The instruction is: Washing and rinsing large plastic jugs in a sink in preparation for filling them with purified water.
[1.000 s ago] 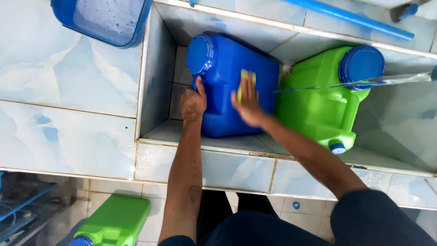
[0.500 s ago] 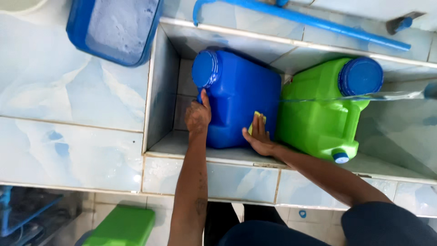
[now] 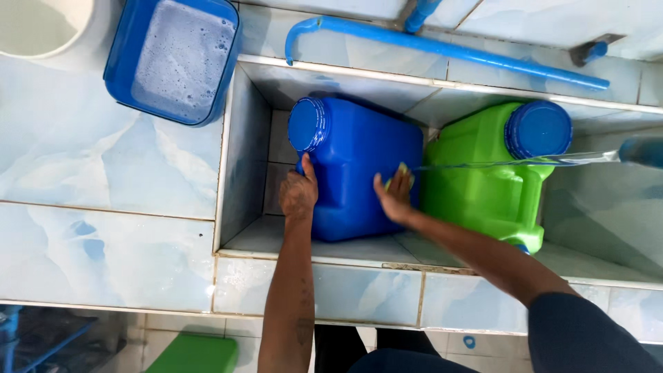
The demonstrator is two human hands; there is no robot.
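Note:
A blue plastic jerrycan (image 3: 359, 162) with a blue screw cap stands in a tiled sink basin (image 3: 242, 159). My left hand (image 3: 298, 193) grips its handle at the left side. My right hand (image 3: 394, 197) presses a yellow-green sponge (image 3: 402, 173) against the can's right side. A green jerrycan (image 3: 490, 179) with a blue cap stands right beside it, touching or nearly touching. A thin stream of water (image 3: 511, 163) runs from a tap (image 3: 639, 150) at the right across the green can toward the sponge.
A blue tub of soapy water (image 3: 176, 59) sits on the tiled counter at top left, next to a white bucket (image 3: 34, 27). A blue pipe (image 3: 442, 47) runs along the back edge. Another green container (image 3: 197, 354) lies on the floor below.
My right hand slid down the blue can and then back up its right side with the sponge. My left hand stayed on the handle. The view shifted downward.

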